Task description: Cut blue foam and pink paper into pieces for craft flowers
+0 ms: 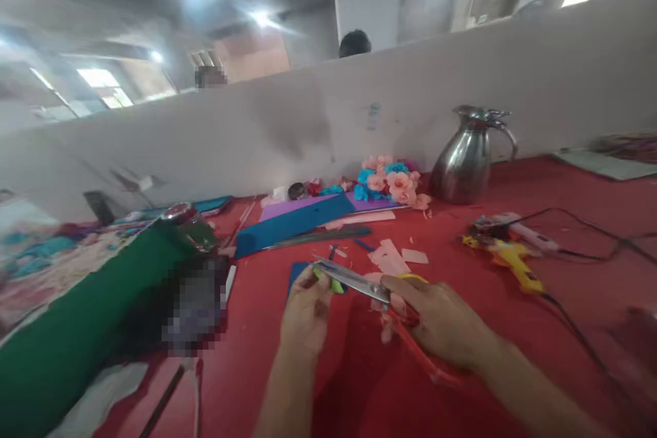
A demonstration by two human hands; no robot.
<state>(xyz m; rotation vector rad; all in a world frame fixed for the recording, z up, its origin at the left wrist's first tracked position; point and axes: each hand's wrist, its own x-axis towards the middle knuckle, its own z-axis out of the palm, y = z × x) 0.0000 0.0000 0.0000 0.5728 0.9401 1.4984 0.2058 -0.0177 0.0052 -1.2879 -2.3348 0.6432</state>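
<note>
My right hand (446, 321) is wrapped round the red handles of a pair of scissors (354, 279), whose metal blades point left. Pinched in the fingers of my left hand (308, 308) is a small yellow-green piece (336, 285), thin like paper; its exact material is unclear. The blades lie across this piece, right by my left fingertips. Beneath my hands is a small blue sheet (298, 275), partly hidden. Pink paper pieces (390, 256) are scattered just beyond the scissors.
Blue strips (298, 222) and a bunch of pink and blue paper flowers (393, 181) lie farther back. A metal jug (465, 157) stands at the back right. A yellow glue gun (516, 263) with a cord lies right. A green box (87, 315) fills the left.
</note>
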